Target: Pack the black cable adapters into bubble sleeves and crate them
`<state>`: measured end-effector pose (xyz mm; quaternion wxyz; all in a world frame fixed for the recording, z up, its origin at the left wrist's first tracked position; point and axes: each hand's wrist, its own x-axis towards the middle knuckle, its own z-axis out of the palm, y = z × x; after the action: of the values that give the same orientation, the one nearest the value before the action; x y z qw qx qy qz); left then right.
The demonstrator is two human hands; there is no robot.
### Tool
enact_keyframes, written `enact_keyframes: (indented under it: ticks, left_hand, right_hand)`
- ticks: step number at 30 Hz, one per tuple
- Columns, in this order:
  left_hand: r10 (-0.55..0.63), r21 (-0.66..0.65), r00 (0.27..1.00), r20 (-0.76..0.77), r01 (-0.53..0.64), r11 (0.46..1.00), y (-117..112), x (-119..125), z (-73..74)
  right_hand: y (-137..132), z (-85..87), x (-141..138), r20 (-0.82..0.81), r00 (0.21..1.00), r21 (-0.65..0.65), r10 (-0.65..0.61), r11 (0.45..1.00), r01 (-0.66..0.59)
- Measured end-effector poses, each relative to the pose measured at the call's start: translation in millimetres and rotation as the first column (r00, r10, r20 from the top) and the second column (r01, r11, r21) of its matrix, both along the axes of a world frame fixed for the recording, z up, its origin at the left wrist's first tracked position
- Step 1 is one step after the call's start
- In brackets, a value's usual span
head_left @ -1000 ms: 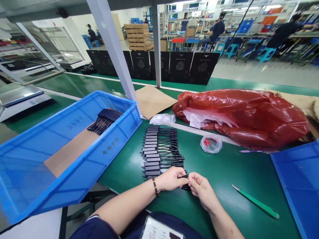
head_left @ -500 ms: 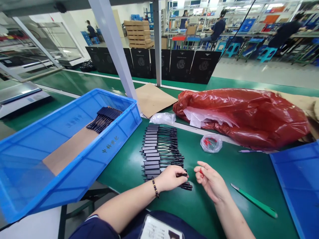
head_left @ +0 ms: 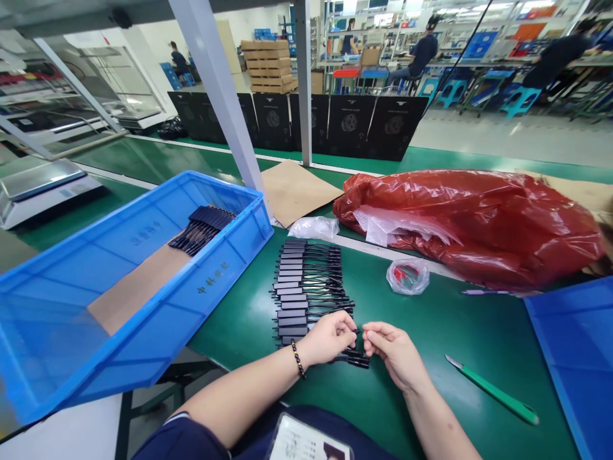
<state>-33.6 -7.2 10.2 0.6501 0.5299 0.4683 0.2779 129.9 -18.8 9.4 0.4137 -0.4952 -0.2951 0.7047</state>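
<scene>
A row of several black flat parts with thin wire leads [head_left: 306,287] lies on the green bench. My left hand [head_left: 328,337], a bead bracelet on its wrist, rests at the near end of that row with its fingers pinched on the wire end of one black part [head_left: 355,359]. My right hand [head_left: 393,352] sits just to the right, fingertips pinched together and touching the left hand's fingertips at the same wire end. What the right fingers hold is too small to name.
A blue crate [head_left: 119,281] with cardboard and more black parts stands at left. A small clear bag of red pieces [head_left: 407,276], a large red plastic bag [head_left: 474,220], a green-handled knife [head_left: 493,390], another blue crate [head_left: 575,364] and a scale [head_left: 43,188] surround the work spot.
My right hand had drawn away to the right with a small red piece in its fingers, then came back and met the left hand at the wire end.
</scene>
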Motion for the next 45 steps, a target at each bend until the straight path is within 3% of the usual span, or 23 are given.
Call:
enact_keyframes:
  ticks: [6,15,21,25,28,33,36,39,41,43,45]
  left_hand:
    - [0.013,-0.011,1.000,-0.027,-0.014,1.000,-0.5,0.1,-1.3]
    - [-0.029,0.001,0.994,-0.107,0.029,1.000,0.5,0.5,3.2]
    - [-0.120,-0.064,0.993,0.018,0.121,0.991,1.7,-4.0,6.3]
    - [-0.120,-0.062,0.988,0.102,0.126,0.990,2.3,-4.2,7.3]
    - [-0.090,-0.042,0.992,0.093,0.094,0.995,3.1,-1.9,7.6]
    - [-0.036,-0.026,0.999,0.028,0.037,0.999,1.4,1.9,8.3]
    - [-0.005,0.146,0.997,-0.074,0.016,0.989,-0.2,-2.2,15.8]
    - [0.106,0.428,0.969,-0.222,-0.001,0.904,3.4,-14.1,29.8]
    - [0.177,0.528,0.936,-0.304,0.011,0.849,8.9,-24.3,38.6]
    - [0.184,0.574,0.891,-0.415,0.100,0.813,14.3,-33.1,44.0]
    - [0.119,0.558,0.810,-0.574,0.281,0.781,17.1,-38.1,45.4]
  right_hand:
    - [-1.3,5.3,-6.9,0.131,0.988,0.081,0.087,0.992,-0.098]
    - [-4.3,3.6,-5.5,0.242,0.963,0.123,0.121,0.980,-0.154]
    - [-1.5,1.1,-8.6,0.059,0.978,0.069,0.202,0.976,-0.206]
    - [0.9,-1.0,-9.3,0.012,0.976,0.044,0.219,0.975,-0.219]
    - [4.4,-2.6,-3.3,-0.012,0.990,0.027,0.139,0.990,-0.138]
    - [14.8,-4.2,11.2,-0.090,0.986,-0.017,-0.140,0.990,0.139]
    - [18.3,-5.9,17.4,-0.104,0.972,-0.052,-0.211,0.977,0.206]
    - [18.3,-7.2,20.6,-0.094,0.972,-0.054,-0.217,0.976,0.212]
    - [17.5,-7.4,21.0,-0.094,0.973,-0.052,-0.212,0.977,0.208]
    - [16.7,-7.4,20.1,-0.096,0.976,-0.057,-0.196,0.980,0.191]
    - [16.0,-7.6,18.4,-0.097,0.981,-0.063,-0.171,0.984,0.165]
